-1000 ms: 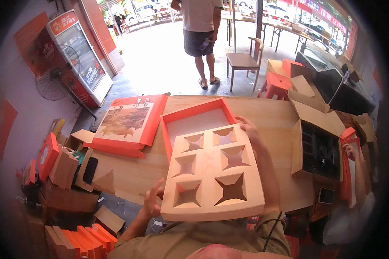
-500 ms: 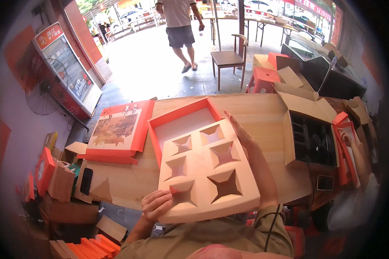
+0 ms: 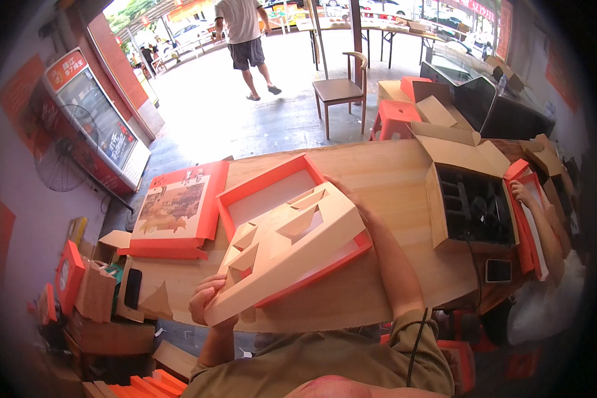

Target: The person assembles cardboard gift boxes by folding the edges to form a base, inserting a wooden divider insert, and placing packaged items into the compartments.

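Note:
Both my hands hold a cream cardboard insert (image 3: pixel 286 264) with several square cut-outs, tilted over an open red box base (image 3: pixel 264 176) with a pale inside. My left hand (image 3: pixel 207 297) is closed round the insert's near left corner. Along its far right side, my right hand (image 3: pixel 349 194) grips the edge, its fingers partly hidden. The insert's far part reaches over the box, while its near left end sticks out past the rim. Left of the box lies a red lid (image 3: pixel 174 207) with a printed picture.
On the wooden table (image 3: pixel 404 192), an open carton (image 3: pixel 438 205) with dark contents stands at right, near a phone (image 3: pixel 498 270). A co-worker's hand (image 3: pixel 523 192) holds a red box part (image 3: pixel 525 229). Another phone (image 3: pixel 132 288) and cartons (image 3: pixel 94 292) are at left.
The insert has tipped, its near side wall now showing, and shifted left and down with my left hand. More of the red box's near right side shows. A person outside has walked left.

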`<state>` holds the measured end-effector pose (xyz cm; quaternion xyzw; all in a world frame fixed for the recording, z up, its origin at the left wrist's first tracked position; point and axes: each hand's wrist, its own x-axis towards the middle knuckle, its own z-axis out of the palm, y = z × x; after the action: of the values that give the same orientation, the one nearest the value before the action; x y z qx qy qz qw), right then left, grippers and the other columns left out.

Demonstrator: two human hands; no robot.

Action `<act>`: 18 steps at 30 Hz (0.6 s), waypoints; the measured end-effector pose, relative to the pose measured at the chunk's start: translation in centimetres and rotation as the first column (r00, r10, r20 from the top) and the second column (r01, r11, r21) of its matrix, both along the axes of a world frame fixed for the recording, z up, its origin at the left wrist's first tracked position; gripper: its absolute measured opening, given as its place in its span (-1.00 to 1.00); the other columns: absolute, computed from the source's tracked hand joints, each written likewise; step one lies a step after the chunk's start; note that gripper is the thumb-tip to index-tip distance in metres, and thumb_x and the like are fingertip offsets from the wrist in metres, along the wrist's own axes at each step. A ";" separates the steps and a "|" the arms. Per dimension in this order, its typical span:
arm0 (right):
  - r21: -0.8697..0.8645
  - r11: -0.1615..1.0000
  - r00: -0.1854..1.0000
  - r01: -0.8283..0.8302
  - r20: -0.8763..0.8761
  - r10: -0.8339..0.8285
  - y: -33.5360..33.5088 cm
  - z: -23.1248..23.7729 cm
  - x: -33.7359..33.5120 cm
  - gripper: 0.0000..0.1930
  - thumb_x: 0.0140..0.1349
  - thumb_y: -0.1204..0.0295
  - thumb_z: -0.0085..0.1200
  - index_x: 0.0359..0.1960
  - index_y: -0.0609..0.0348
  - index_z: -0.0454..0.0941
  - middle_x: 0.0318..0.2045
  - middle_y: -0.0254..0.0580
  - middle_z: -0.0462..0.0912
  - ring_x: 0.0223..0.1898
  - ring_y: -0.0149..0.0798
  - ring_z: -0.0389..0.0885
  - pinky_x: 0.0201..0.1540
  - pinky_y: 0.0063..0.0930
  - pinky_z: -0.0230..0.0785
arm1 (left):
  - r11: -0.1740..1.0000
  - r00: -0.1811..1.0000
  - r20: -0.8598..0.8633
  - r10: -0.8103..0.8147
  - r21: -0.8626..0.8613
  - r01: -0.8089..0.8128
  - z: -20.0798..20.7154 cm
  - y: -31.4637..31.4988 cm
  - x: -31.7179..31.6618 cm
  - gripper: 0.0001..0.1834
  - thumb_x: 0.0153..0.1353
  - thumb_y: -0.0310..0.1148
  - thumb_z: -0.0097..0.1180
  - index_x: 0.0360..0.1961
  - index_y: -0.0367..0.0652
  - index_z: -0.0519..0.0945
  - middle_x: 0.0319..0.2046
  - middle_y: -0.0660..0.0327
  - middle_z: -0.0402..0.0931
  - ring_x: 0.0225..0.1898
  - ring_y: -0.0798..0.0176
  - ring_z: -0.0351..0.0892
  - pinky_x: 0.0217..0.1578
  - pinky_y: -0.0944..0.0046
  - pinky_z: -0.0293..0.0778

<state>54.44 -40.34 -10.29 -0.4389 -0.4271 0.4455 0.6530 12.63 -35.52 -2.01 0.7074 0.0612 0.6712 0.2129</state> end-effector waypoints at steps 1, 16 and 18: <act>-0.054 0.999 1.000 0.006 -0.022 -0.007 -0.3 0.8 -0.3 -0.40 0.51 0.38 -0.01 0.56 0.10 0.23 0.48 0.01 0.32 0.52 -0.16 0.21 0.50 -0.27 0.18 | 0.999 1.000 -0.007 -0.019 0.031 0.020 0.1 0.0 -0.1 -0.54 0.41 -0.09 0.27 0.00 -0.25 0.42 -0.21 -0.06 0.65 -0.18 -0.07 0.72 -0.08 -0.08 0.69; -0.003 0.936 0.422 0.351 0.893 -0.155 -1.9 3.8 -0.7 -0.49 0.50 0.30 0.02 0.43 0.11 0.38 0.27 0.05 0.53 0.31 -0.06 0.48 0.34 -0.22 0.36 | 0.995 0.996 0.004 -0.095 -0.006 0.095 -0.4 0.4 0.6 -0.39 0.39 -0.08 0.30 0.22 -0.17 0.29 -0.19 -0.02 0.60 -0.15 0.01 0.69 -0.02 -0.05 0.66; 0.269 0.919 0.273 0.290 0.897 -0.348 -2.0 4.1 -0.7 -0.51 0.48 0.33 0.03 0.40 0.10 0.39 0.20 0.07 0.59 0.22 -0.06 0.57 0.22 -0.23 0.44 | 0.995 0.995 0.013 -0.095 -0.006 0.095 0.1 0.3 1.0 -0.40 0.39 -0.08 0.30 0.22 -0.16 0.30 -0.19 -0.01 0.60 -0.15 0.03 0.68 -0.01 -0.05 0.66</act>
<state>53.73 -42.38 -6.21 -0.6719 -0.6356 -0.0359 0.3784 13.64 -35.19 -1.90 0.7046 0.0281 0.6646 0.2472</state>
